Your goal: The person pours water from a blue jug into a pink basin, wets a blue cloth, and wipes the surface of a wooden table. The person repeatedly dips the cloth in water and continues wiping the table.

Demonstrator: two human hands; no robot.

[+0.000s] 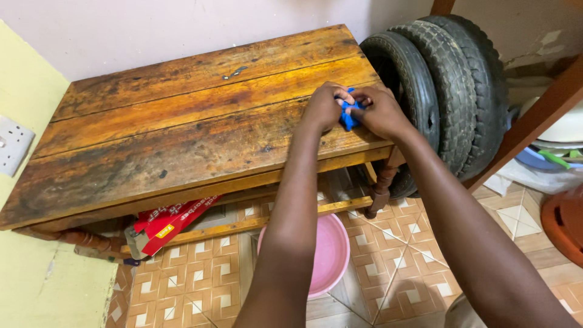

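Observation:
Both my hands meet over the right front part of a worn wooden table (182, 121). My left hand (323, 108) and my right hand (379, 112) together grip a small blue object (348, 115), which looks like a cloth or a piece of plastic, just above the tabletop. Most of the blue object is hidden between my fingers. A small grey metal piece (234, 72) lies on the far part of the tabletop.
Two black tyres (443, 85) lean against the wall right of the table. A pink basin (331, 255) sits on the tiled floor under my arms. A red packet (173, 220) lies on the table's lower rail. A wall socket (12, 144) is at left.

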